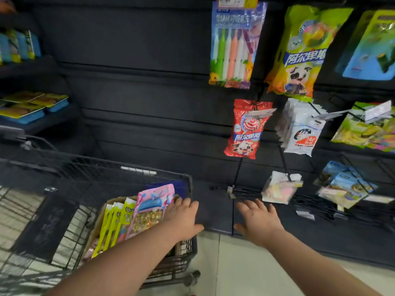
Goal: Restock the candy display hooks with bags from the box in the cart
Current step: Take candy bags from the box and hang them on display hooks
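Candy bags (147, 212) stand upright in cardboard box (100, 229), cart (89, 174) at 7 o'clock. Left hand (183, 216) spread at pink bag's edge, prob. to grab; right hand (259, 221) spread, empty, free for hooks (237, 171).

Dark slatted wall panel (132, 67) across most of the view, matte black with horizontal grooves. Dark shelves (36, 116) at far left, stacked one above another, holding blue and yellow packs. Pale tiled floor (241, 263) below, lighter than everything else, meeting a dark base panel (215, 212) at the foot of the wall. Dim overall, with soft light falling on the floor. Edges of the scene bent by the wide lens.
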The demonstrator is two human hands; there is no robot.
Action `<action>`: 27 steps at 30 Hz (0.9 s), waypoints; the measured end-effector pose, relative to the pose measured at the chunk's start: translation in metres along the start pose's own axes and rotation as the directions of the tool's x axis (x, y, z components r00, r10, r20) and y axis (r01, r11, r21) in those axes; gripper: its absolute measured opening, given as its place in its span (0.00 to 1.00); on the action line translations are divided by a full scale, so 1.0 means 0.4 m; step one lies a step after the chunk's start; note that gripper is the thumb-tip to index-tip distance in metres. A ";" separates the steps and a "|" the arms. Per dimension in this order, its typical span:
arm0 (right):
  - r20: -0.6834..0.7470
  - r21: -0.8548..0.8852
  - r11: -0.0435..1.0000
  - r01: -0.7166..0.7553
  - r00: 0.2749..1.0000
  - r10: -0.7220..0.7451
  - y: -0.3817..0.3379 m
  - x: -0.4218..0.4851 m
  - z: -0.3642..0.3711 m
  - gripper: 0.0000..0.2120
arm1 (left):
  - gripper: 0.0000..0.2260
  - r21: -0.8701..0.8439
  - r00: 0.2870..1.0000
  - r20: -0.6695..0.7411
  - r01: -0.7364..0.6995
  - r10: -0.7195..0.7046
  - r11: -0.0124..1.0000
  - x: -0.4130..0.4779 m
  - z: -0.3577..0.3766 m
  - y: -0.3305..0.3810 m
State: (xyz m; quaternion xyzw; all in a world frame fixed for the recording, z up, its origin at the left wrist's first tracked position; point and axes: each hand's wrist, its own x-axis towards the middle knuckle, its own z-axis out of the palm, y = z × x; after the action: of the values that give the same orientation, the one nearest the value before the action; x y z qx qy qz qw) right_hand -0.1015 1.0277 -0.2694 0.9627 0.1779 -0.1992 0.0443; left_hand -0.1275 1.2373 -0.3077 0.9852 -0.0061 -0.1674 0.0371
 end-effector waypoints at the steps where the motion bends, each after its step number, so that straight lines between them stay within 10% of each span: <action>1: 0.007 0.008 1.000 0.007 1.000 -0.007 -0.016 -0.009 0.008 0.30 | 0.33 -0.008 1.000 0.007 0.007 -0.007 1.000 -0.021 0.010 -0.012; 27: 0.267 0.031 0.998 0.051 0.962 -0.058 -0.583 0.359 0.061 0.31 | 0.34 -0.216 0.945 0.251 0.268 -0.212 0.939 0.010 0.127 -0.770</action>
State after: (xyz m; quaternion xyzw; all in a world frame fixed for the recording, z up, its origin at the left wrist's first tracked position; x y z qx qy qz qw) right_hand -0.0711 1.2881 -0.3525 0.9221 0.1943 -0.3308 0.0508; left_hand -0.1405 1.5407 -0.3799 0.9410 0.1315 -0.2799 0.1375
